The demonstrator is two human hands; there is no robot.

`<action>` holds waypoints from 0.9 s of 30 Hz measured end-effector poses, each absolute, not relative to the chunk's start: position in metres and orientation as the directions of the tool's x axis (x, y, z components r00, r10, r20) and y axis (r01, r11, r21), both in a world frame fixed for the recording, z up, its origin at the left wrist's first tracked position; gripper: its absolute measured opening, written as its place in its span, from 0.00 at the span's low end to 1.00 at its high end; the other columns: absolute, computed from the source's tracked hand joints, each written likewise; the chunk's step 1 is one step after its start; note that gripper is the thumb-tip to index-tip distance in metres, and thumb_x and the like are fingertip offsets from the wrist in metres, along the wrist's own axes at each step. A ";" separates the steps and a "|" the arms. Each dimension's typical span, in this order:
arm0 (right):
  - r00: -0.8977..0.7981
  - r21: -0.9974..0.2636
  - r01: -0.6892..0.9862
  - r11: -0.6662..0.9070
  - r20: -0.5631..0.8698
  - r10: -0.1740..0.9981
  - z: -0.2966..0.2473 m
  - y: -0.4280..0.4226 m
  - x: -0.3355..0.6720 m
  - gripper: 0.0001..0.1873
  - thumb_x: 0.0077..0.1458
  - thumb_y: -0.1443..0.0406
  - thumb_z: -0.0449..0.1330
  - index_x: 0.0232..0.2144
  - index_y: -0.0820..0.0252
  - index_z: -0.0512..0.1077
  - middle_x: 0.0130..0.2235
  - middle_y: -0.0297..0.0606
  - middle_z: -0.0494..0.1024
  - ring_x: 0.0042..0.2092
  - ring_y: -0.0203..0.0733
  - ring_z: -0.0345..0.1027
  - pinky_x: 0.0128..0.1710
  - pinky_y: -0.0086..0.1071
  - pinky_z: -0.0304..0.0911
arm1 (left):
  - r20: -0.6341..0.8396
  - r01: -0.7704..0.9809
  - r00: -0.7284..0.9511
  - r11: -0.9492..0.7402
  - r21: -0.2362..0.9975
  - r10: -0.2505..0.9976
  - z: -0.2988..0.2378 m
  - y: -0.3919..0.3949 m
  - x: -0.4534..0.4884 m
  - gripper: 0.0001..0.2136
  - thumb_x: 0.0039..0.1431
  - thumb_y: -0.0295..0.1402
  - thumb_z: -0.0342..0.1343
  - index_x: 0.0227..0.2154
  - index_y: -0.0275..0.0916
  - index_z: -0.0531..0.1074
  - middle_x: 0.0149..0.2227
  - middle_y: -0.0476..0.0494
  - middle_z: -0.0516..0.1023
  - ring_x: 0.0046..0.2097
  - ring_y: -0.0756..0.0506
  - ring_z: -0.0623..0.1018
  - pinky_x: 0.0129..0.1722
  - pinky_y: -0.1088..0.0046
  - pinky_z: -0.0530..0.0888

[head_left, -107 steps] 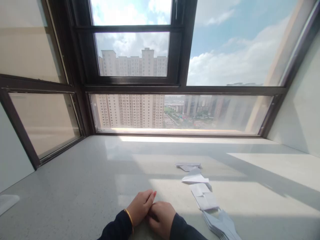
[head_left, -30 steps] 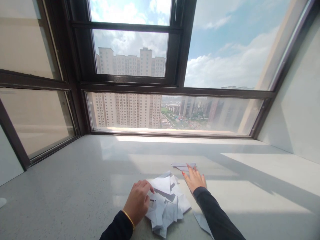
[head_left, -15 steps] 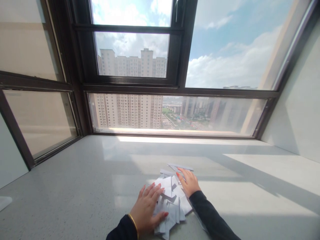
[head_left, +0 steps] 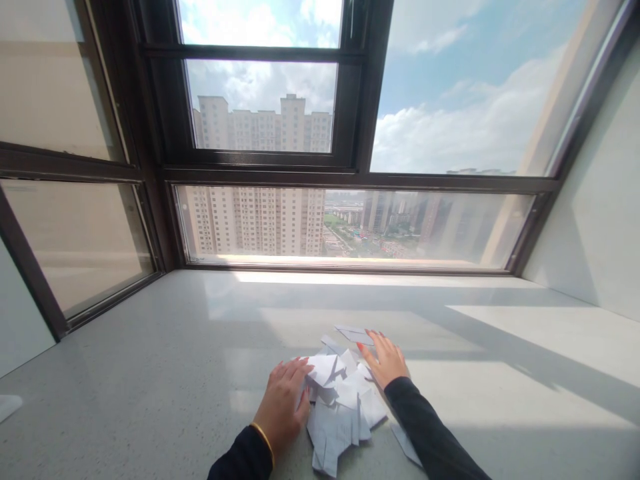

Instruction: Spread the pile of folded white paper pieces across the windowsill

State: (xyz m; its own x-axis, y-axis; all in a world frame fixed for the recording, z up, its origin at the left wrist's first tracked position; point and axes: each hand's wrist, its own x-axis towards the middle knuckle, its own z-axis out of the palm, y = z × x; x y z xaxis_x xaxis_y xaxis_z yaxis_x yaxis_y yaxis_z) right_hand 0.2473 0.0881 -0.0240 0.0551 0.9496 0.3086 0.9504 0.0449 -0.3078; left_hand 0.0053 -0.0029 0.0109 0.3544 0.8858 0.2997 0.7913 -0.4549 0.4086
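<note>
A loose heap of folded white paper pieces point(head_left: 340, 400) lies on the pale stone sill point(head_left: 150, 373) near its front edge. My left hand point(head_left: 284, 403), with a gold bangle at the wrist, rests against the heap's left side, fingers bent onto the papers. My right hand point(head_left: 384, 360) lies flat on the heap's far right side, fingers spread, its tips touching a separate folded paper piece point(head_left: 353, 333) just beyond the heap. Another paper piece point(head_left: 405, 445) pokes out from under my right sleeve.
A dark-framed window point(head_left: 360, 180) runs along the back of the sill, with tower blocks outside. A white wall point(head_left: 600, 220) closes the right side. A white object's edge point(head_left: 7, 405) shows at the far left. Sunlight falls across the sill's right half.
The papers, earlier strung out in a line on the right, are now bunched in one heap between my hands. In the last half second my left hand slid off the heap to its left side.
</note>
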 end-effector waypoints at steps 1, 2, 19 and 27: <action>0.068 -0.294 0.956 0.017 0.278 0.958 -0.024 0.088 0.247 0.27 0.52 0.54 0.42 0.51 0.59 0.59 0.54 0.42 0.60 0.56 0.48 0.47 0.51 0.49 0.43 | 0.295 0.781 0.378 -0.473 0.408 0.878 0.012 -0.004 0.007 0.19 0.52 0.29 0.42 0.48 0.39 0.62 0.52 0.41 0.64 0.54 0.42 0.60 0.54 0.58 0.54; 0.079 -0.286 0.958 -0.006 0.246 0.966 -0.025 0.088 0.247 0.28 0.52 0.53 0.42 0.52 0.59 0.57 0.55 0.41 0.59 0.57 0.48 0.44 0.51 0.50 0.41 | 0.286 0.774 0.397 -0.486 0.407 0.872 0.012 -0.005 0.008 0.18 0.53 0.33 0.42 0.48 0.39 0.62 0.52 0.41 0.63 0.55 0.41 0.59 0.54 0.57 0.53; 0.008 -0.556 0.813 0.173 0.308 0.952 -0.025 0.087 0.245 0.18 0.50 0.57 0.47 0.38 0.57 0.70 0.38 0.40 0.75 0.43 0.48 0.66 0.50 0.50 0.46 | 0.264 0.874 0.249 -0.333 0.353 0.932 0.003 -0.002 0.005 0.22 0.47 0.22 0.42 0.48 0.41 0.61 0.53 0.43 0.63 0.55 0.43 0.60 0.53 0.54 0.53; -0.035 -0.631 0.730 0.262 0.348 0.937 -0.016 0.081 0.241 0.25 0.50 0.51 0.43 0.34 0.60 0.72 0.38 0.43 0.75 0.42 0.45 0.66 0.43 0.36 0.59 | 0.340 0.831 0.309 -0.426 0.359 0.888 0.002 -0.001 0.004 0.19 0.49 0.25 0.43 0.46 0.40 0.63 0.51 0.41 0.65 0.53 0.42 0.62 0.52 0.55 0.57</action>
